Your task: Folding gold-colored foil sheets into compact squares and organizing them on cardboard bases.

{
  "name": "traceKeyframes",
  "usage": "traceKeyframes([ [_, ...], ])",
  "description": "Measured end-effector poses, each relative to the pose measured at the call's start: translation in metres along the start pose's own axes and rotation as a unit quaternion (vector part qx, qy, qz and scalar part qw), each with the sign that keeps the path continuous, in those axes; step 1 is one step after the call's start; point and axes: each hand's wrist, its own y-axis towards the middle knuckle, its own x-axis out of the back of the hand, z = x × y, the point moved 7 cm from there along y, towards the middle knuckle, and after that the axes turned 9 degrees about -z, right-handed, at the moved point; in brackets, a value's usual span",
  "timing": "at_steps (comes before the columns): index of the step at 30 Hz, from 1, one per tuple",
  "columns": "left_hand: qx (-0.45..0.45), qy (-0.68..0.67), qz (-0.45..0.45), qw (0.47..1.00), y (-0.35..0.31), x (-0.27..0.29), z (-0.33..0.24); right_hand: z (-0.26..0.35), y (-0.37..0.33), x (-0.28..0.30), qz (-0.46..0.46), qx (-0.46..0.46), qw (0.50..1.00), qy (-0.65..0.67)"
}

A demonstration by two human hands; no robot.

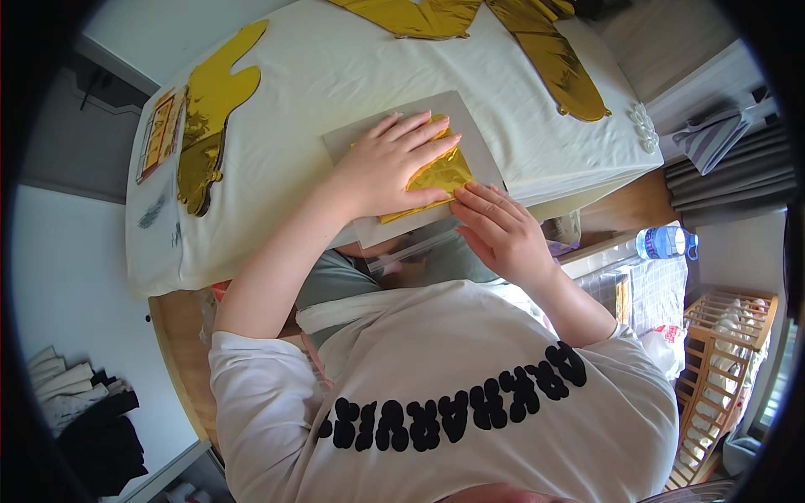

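Observation:
A folded piece of gold foil (444,176), shiny and creased like the deflated foil balloons around it, lies on a flat grey board (474,134) at the table's near edge. Across it my left hand (390,159) lies flat with fingers spread, covering much of its left part. My right hand (501,226) touches the foil's lower right corner with outstretched fingertips, its thumb held apart below. Under the board's near edge, a clear plastic bag (415,254) shows over my lap.
Flat gold foil balloons lie at the table's left (210,101), far middle (428,18) and far right (558,67). A picture card (159,134) sits by the left edge. White beads (644,126) rest at the right corner. Off to the right stand a blue-capped bottle (667,243) and a wooden rack (725,360).

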Motion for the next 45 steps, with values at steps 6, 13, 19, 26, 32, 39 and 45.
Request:
traceKeyframes([
  [6, 0.014, -0.002, 0.034, 0.999, 0.001, 0.002, -0.006, -0.012, -0.001, 0.004, 0.016, -0.061, 0.997, 0.050],
  [13, 0.026, -0.017, 0.023, 0.999, 0.003, 0.009, -0.009, -0.008, 0.001, 0.005, 0.070, 0.005, 0.997, -0.045],
  [19, 0.023, -0.009, 0.022, 0.999, 0.000, 0.006, -0.007, -0.008, 0.007, 0.010, 0.078, -0.001, 0.997, -0.006],
  [26, 0.015, 0.007, 0.026, 1.000, 0.000, 0.005, -0.006, -0.021, 0.016, 0.013, 0.064, -0.009, 0.998, -0.023],
  [32, 0.059, -0.023, 0.038, 0.997, 0.008, 0.010, -0.004, -0.029, 0.019, 0.004, 0.114, -0.016, 0.993, -0.005],
  [39, 0.038, 0.026, 0.033, 0.998, 0.008, 0.008, -0.002, -0.034, 0.020, 0.003, 0.171, 0.002, 0.985, -0.022],
  [45, 0.061, -0.001, 0.066, 0.996, 0.009, 0.003, 0.000, -0.033, -0.002, 0.005, 0.155, 0.012, 0.986, -0.068],
])
